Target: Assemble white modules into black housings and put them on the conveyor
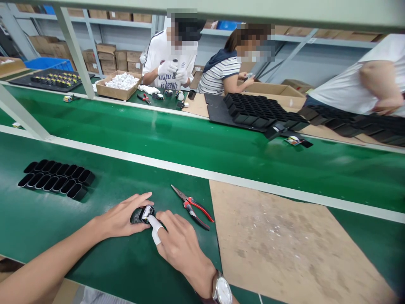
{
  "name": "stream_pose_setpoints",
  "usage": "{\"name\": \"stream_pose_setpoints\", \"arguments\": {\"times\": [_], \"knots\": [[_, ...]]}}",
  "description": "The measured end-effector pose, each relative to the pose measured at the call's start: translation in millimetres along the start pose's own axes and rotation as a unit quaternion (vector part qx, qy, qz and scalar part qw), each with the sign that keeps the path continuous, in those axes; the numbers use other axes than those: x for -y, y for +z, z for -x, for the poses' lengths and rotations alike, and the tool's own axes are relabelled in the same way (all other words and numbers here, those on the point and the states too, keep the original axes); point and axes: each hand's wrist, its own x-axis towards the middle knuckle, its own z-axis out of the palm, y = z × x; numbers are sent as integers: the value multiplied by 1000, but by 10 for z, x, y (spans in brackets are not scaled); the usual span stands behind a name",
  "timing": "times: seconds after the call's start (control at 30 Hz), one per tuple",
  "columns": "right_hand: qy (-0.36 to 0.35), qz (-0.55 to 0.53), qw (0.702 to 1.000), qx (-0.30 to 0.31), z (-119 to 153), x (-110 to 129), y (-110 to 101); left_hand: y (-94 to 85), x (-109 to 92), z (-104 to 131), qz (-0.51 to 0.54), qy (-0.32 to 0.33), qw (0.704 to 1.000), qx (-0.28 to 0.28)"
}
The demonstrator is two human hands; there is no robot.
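Observation:
A small black plastic housing lies on the green bench, with a white part sitting in its open end. My left hand holds the housing between thumb and fingers from the left. From the right, my right hand presses the white part with a thumb covered by a white finger cot; its other fingers are curled. Beyond my right hand lie long-nose pliers with red and black handles. The inside of the housing is mostly hidden by my fingers.
Two rows of black oval housings stand at left. A stained cardboard sheet covers the bench at right. Past a white rail runs a green belt. Co-workers sit opposite, near a box of white parts and black housings.

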Motion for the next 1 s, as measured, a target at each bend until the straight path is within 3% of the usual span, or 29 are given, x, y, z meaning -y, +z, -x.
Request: {"name": "stream_pose_setpoints", "arguments": {"times": [0.27,0.5,0.73,0.83,1.0], "knots": [[-8,4,1000,16,-6,5,-32,-8,-15,-9,-3,2,1000,-3],[35,7,999,-30,76,-113,21,-25,-57,-15,4,-14,1000,11],[139,73,986,48,205,-242,193,-44,-88,-22,59,-2,998,-32],[134,33,989,51,189,-239,203,-60,-89,-18,82,-12,996,-41],[111,-159,981,26,41,-87,132,-64,-87,-7,106,-30,993,-30]]}}
